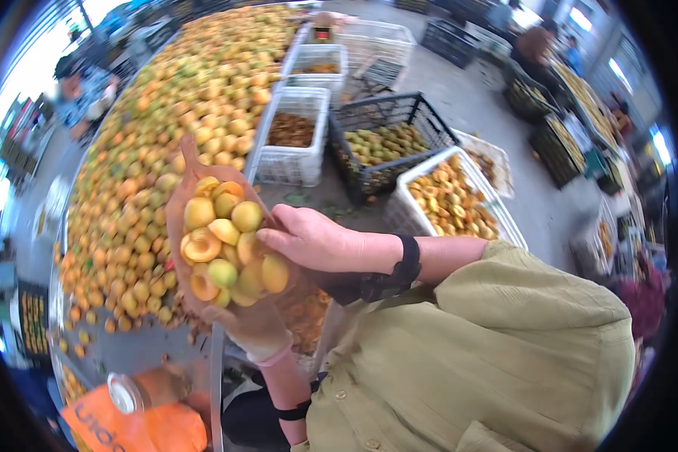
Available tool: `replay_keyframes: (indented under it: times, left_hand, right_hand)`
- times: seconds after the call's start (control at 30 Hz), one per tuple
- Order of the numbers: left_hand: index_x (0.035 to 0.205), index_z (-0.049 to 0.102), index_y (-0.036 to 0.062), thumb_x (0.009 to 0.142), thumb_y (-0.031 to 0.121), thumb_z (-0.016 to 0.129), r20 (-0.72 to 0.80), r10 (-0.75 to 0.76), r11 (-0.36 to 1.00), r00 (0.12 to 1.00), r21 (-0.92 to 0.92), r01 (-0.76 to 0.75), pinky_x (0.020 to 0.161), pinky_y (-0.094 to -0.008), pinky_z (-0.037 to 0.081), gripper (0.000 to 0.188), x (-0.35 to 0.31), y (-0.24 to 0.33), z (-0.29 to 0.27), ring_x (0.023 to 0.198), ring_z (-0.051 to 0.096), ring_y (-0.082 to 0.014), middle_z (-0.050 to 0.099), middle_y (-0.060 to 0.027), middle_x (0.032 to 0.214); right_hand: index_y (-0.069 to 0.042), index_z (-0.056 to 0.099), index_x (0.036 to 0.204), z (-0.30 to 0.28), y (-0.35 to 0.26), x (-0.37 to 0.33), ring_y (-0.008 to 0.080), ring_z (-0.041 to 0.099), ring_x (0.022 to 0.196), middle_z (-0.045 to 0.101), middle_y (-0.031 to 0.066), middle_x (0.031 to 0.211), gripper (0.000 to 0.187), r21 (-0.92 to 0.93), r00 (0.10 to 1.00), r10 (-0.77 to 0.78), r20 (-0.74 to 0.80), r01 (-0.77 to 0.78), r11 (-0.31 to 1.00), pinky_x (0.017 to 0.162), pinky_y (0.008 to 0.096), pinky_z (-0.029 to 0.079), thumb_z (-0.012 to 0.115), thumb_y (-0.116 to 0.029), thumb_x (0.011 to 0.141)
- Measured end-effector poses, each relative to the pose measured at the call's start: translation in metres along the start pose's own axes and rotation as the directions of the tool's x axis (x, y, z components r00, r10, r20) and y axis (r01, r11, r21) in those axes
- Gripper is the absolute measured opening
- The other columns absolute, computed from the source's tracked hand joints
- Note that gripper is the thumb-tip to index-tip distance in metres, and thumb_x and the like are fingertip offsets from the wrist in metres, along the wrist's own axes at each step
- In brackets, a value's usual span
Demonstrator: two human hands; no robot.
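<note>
A brown plastic scoop [175,218] with a pointed handle tip is tilted in front of me, full of apricots [230,245]. Several are halved with their hollows showing; others look whole. My right hand [313,237] grips the scoop's right side, its thumb over the rim against the fruit. Under the scoop's lower edge, my left hand [252,331] supports it, somewhat blurred and seemingly in a thin glove; its fingers are partly hidden. Beyond the scoop, a big heap of whole apricots [128,203] covers the sorting table.
White crates hold brown pits [292,129] and apricot halves [452,197]. A black crate [384,173] holds greenish fruit. An orange bag [139,429] and a lidded cup [126,393] sit at lower left. Other people work at far left [83,94] and far right [535,49].
</note>
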State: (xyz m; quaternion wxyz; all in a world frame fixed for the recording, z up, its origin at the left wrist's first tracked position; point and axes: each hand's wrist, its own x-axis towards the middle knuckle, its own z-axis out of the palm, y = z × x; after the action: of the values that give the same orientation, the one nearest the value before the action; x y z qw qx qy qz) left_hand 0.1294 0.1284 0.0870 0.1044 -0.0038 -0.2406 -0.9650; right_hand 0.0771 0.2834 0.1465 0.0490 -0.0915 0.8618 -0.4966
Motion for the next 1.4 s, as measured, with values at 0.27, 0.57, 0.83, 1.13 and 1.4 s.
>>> replay_keyframes:
  times: [0.27,0.57,0.83,1.13,1.4]
  left_hand:
    - [0.141,0.026,0.0080,0.100,0.037,0.037,0.161,-0.111,0.926,0.981,0.374,0.043,0.108,-0.0395,0.032,0.051,0.003,-0.054,0.072,0.128,0.039,-0.0248,0.035,-0.0097,0.141]
    - [0.140,0.032,0.0079,0.094,0.053,0.040,0.187,-0.734,0.646,0.653,0.489,0.586,0.104,-0.0461,0.038,0.065,0.016,-0.119,0.117,0.126,0.044,-0.0274,0.040,-0.0097,0.140]
    - [0.137,0.035,0.0035,0.089,0.064,0.039,0.339,-0.705,0.707,0.622,0.399,0.584,0.093,-0.0428,0.045,0.078,0.015,-0.181,0.067,0.118,0.051,-0.0305,0.049,-0.0171,0.131]
    - [0.134,0.040,-0.0030,0.097,0.047,0.039,0.310,-0.523,0.840,0.794,0.345,0.419,0.095,-0.0413,0.043,0.062,0.059,-0.132,0.010,0.111,0.055,-0.0289,0.055,-0.0200,0.122]
    - [0.128,0.047,0.0002,0.094,0.047,0.045,-0.189,-0.324,0.686,0.927,0.628,0.368,0.091,-0.0348,0.043,0.058,0.049,-0.057,-0.089,0.099,0.057,-0.0221,0.059,-0.0120,0.110]
  right_hand:
    - [-0.002,0.041,0.127,-0.088,0.045,-0.059,0.0278,0.058,0.104,0.058,0.0151,0.114,0.072,0.609,0.990,0.054,-0.133,0.038,0.792,0.082,0.0412,0.048,0.049,-0.062,0.088]
    - [-0.014,0.038,0.137,-0.198,0.111,-0.104,0.0248,0.057,0.112,0.052,0.0101,0.130,0.058,0.938,0.991,0.131,0.020,-0.063,0.340,0.077,0.0387,0.057,0.035,-0.053,0.094]
    - [-0.003,0.042,0.131,-0.211,0.171,-0.200,0.0319,0.056,0.111,0.054,0.0170,0.126,0.051,0.979,0.892,0.404,-0.202,0.173,0.106,0.098,0.0456,0.043,0.042,-0.025,0.085]
    - [-0.005,0.037,0.135,-0.276,0.246,-0.351,0.0341,0.047,0.121,0.049,0.0163,0.132,0.056,0.878,0.622,0.620,-0.477,0.310,0.365,0.103,0.0555,0.034,0.043,-0.018,0.081]
    - [0.002,0.041,0.127,-0.257,0.293,-0.482,0.0378,0.048,0.119,0.048,0.0207,0.128,0.053,0.872,0.287,0.837,-0.465,0.309,0.379,0.098,0.0580,0.040,0.045,-0.016,0.077]
